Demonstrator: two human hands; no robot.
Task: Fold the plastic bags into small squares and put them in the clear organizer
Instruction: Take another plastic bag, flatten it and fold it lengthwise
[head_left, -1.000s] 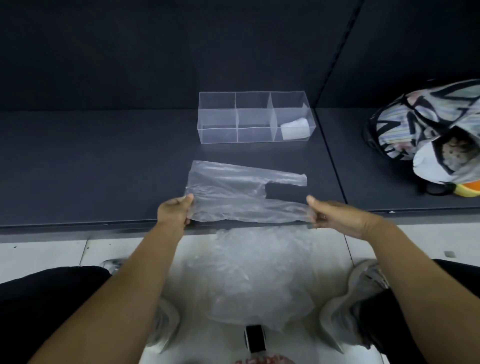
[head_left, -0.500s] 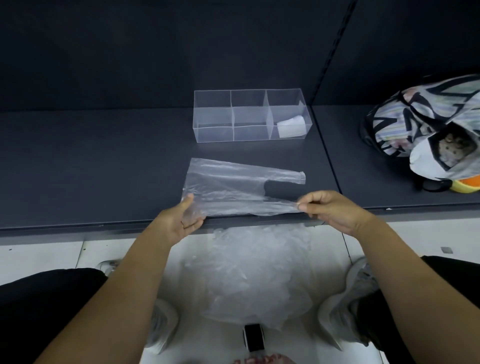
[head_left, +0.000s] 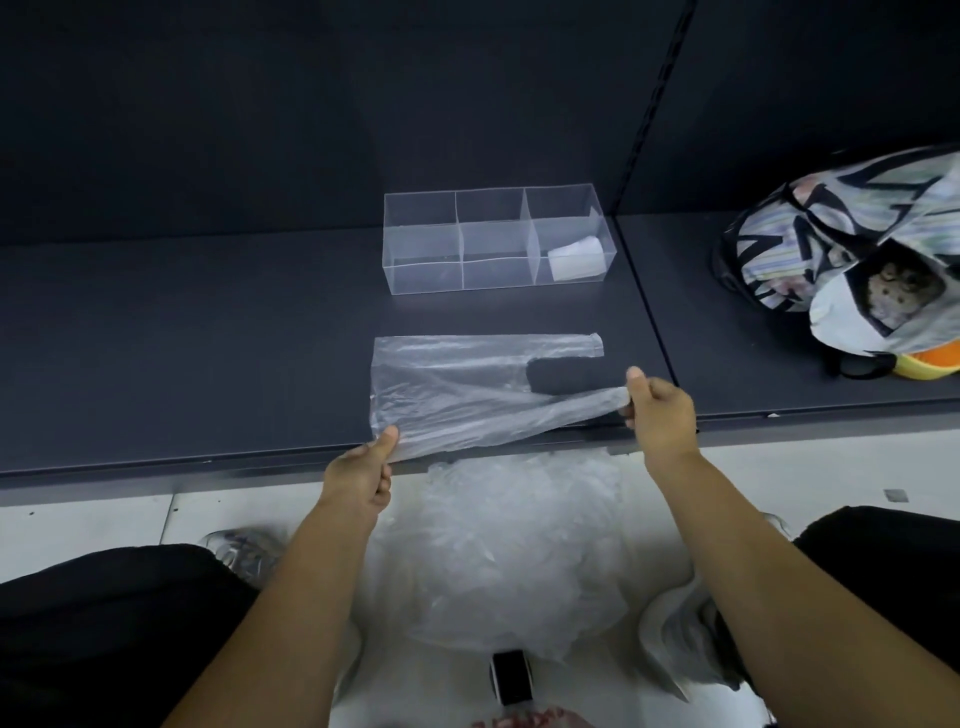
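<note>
1. A dark shelf (head_left: 208, 338) ran across the view, with the person's knees and the white floor (head_left: 78, 535) below its front edge.
2. The left hand (head_left: 363, 475) pinched the near left corner of a clear plastic bag (head_left: 452, 395) between thumb and curled fingers, lifting that corner just off the shelf edge.
3. The plastic bag lay spread on the shelf with its handles pointing right. Its far handle rested flat and its near edge was raised between the two hands.
4. Behind the bag, well apart from it, stood the clear organizer (head_left: 423, 280) with three compartments. A small folded bag (head_left: 576, 258) sat in the rightmost one.
5. On the floor between the person's shoes lay a crumpled heap of plastic bags (head_left: 514, 556).
6. The right hand (head_left: 660, 410) gripped the end of the near handle, thumb up and fingers curled around it.
7. At far right on the shelf sat a patterned bag (head_left: 810, 244), well apart from the rest.
</note>
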